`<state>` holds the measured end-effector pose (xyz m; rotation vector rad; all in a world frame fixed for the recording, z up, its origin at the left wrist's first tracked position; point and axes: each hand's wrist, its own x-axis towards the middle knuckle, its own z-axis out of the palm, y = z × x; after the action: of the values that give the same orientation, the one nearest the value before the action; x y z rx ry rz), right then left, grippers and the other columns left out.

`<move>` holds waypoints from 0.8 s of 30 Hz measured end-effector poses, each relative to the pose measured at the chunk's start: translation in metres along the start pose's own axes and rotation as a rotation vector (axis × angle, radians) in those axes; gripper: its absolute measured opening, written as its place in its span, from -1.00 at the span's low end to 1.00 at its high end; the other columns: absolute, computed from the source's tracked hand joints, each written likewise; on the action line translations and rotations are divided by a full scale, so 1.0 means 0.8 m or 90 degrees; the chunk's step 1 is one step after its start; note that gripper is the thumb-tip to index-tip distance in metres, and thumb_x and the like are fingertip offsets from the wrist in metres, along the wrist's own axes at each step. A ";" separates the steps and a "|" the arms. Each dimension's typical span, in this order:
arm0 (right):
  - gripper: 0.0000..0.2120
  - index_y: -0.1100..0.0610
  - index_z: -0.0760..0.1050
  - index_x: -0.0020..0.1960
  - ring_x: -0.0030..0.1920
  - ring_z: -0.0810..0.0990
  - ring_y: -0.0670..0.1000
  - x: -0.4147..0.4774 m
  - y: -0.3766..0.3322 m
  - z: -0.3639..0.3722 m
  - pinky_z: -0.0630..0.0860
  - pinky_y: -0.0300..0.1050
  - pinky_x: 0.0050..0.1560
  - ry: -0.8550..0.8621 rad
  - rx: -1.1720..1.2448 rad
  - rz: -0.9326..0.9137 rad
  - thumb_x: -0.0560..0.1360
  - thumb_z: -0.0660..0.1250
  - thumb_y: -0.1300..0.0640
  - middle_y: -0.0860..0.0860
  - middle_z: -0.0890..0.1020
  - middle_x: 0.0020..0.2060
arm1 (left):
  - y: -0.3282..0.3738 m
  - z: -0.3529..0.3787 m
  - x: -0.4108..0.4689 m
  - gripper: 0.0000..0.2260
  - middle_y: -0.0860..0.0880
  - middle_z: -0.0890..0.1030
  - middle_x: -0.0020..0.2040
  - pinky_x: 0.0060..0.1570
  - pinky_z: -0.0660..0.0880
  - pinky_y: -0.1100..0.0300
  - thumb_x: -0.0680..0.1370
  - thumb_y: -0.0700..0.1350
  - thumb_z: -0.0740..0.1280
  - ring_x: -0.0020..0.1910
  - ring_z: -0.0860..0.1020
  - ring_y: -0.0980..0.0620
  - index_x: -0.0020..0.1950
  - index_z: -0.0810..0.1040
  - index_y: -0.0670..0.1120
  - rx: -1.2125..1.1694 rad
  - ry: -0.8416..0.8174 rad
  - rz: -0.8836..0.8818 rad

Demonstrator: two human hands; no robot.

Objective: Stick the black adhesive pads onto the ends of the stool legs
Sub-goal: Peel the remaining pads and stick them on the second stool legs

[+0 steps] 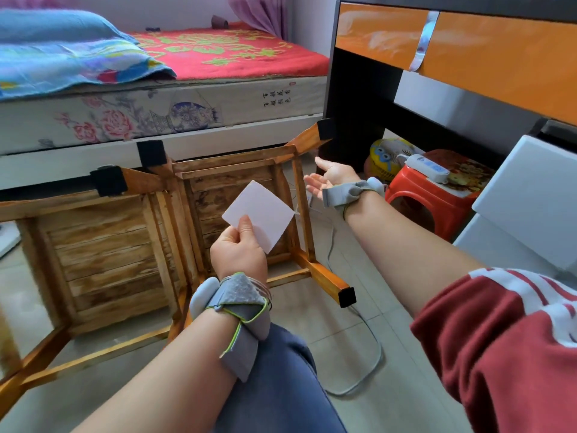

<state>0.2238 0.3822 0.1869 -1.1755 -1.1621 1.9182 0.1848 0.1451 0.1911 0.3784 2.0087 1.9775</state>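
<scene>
Two wooden stools lie on their sides on the floor, legs pointing toward me: the left stool (103, 245) and the right stool (237, 182). Black pads cover the leg ends: one pad (109, 181) and another pad (152, 153) in the middle, a pad (324, 128) at the upper right, and a pad (347, 296) at the lower right. My left hand (239, 250) pinches a blank white backing sheet (260, 214) in front of the right stool. My right hand (331, 176) hovers palm up, fingers apart, beside the right stool's far leg, holding nothing.
A bed (156, 98) stands behind the stools. A black and orange desk (468, 57) is at the right, with a red plastic stool (431, 195) and a yellow fan (390, 157) under it. A grey cable (368, 354) runs along the tiled floor by my knee.
</scene>
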 end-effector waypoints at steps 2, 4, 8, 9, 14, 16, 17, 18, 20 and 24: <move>-0.50 0.16 0.41 0.23 -0.10 0.68 -0.01 -0.036 0.015 0.013 0.62 -0.11 -0.20 -0.081 -0.057 0.079 0.46 0.32 -0.16 0.02 0.65 0.01 | 0.007 -0.020 0.002 -0.81 0.04 0.60 -0.19 -0.18 0.57 0.17 0.55 0.04 0.23 -0.17 0.59 0.07 -0.15 0.53 -0.02 -0.030 0.017 0.002; -0.48 0.13 0.51 0.14 -0.10 0.70 -0.01 -0.067 0.019 0.029 0.62 -0.10 -0.21 -0.182 -0.100 0.067 0.40 0.33 -0.26 -0.01 0.70 -0.05 | 0.018 -0.038 0.005 -0.82 0.16 0.58 -0.24 -0.24 0.56 0.24 0.54 0.07 0.23 -0.22 0.58 0.16 -0.17 0.53 0.04 -0.035 0.017 0.040; -0.66 0.03 0.60 -0.05 -0.23 0.70 -0.06 -0.156 0.016 0.094 0.60 -0.16 -0.24 -0.341 -0.305 -0.012 0.37 0.40 -0.22 -0.02 0.72 -0.21 | 0.047 -0.104 0.007 -0.78 0.20 0.61 -0.28 -0.35 0.52 0.41 0.52 0.11 0.24 -0.26 0.61 0.22 -0.21 0.56 0.03 -0.027 0.007 0.136; -0.73 0.03 0.61 -0.09 -0.26 0.67 -0.08 -0.178 0.018 0.112 0.58 -0.21 -0.26 -0.373 -0.355 -0.075 0.39 0.42 -0.15 0.00 0.70 -0.22 | 0.053 -0.123 0.006 -0.77 0.20 0.62 -0.35 -0.39 0.50 0.42 0.52 0.10 0.26 -0.32 0.60 0.23 -0.26 0.55 0.03 -0.026 0.012 0.155; -0.90 0.10 0.60 -0.16 -0.44 0.53 -0.17 -0.255 0.029 0.179 0.45 -0.35 -0.42 -0.407 -0.413 -0.302 0.46 0.40 0.07 -0.05 0.59 -0.38 | 0.063 -0.212 0.016 -0.70 0.11 0.56 -0.52 -0.49 0.41 0.35 0.51 0.10 0.27 -0.52 0.47 0.19 -0.35 0.53 -0.03 0.020 0.011 0.209; -0.91 0.11 0.56 -0.12 -0.39 0.54 -0.14 -0.272 0.045 0.215 0.46 -0.30 -0.38 -0.443 -0.409 -0.294 0.50 0.36 0.09 -0.01 0.59 -0.31 | 0.051 -0.264 0.020 -0.66 0.01 0.56 -0.45 -0.49 0.40 0.37 0.52 0.10 0.26 -0.51 0.46 0.16 -0.34 0.55 -0.10 0.045 0.026 0.219; -0.93 0.10 0.53 -0.12 -0.38 0.53 -0.12 -0.277 0.055 0.230 0.47 -0.28 -0.37 -0.460 -0.388 -0.276 0.51 0.33 0.11 0.00 0.59 -0.30 | 0.040 -0.286 0.022 -0.65 -0.01 0.56 -0.44 -0.48 0.40 0.37 0.52 0.09 0.26 -0.52 0.45 0.17 -0.34 0.56 -0.12 0.068 0.033 0.207; -0.94 0.11 0.51 -0.12 -0.38 0.53 -0.10 -0.281 0.070 0.244 0.47 -0.26 -0.37 -0.477 -0.380 -0.253 0.52 0.32 0.14 0.02 0.58 -0.30 | 0.026 -0.313 0.024 -0.65 0.00 0.56 -0.45 -0.47 0.39 0.37 0.52 0.07 0.26 -0.52 0.45 0.18 -0.35 0.56 -0.12 0.112 0.043 0.187; -0.96 0.15 0.50 -0.08 -0.38 0.54 -0.09 -0.283 0.109 0.262 0.47 -0.27 -0.40 -0.516 -0.466 -0.236 0.52 0.30 0.18 0.02 0.60 -0.29 | -0.006 -0.363 0.025 -0.72 0.01 0.58 -0.44 -0.44 0.41 0.33 0.52 0.01 0.30 -0.50 0.48 0.16 -0.33 0.59 -0.10 0.291 0.037 0.097; -0.90 0.12 0.46 -0.20 -0.52 0.56 -0.18 -0.285 0.201 0.263 0.54 -0.19 -0.43 -0.701 -0.873 -0.208 0.50 0.29 0.20 -0.03 0.59 -0.36 | -0.058 -0.429 0.022 -0.70 -0.12 0.63 -0.13 -0.53 0.38 0.42 0.51 0.05 0.28 -0.23 0.60 -0.05 0.04 0.59 -0.16 0.811 -0.248 -0.264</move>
<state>0.1237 0.0475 0.1759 -0.1701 -3.2632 1.2875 0.0367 -0.1653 0.1477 0.4745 2.4959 0.1749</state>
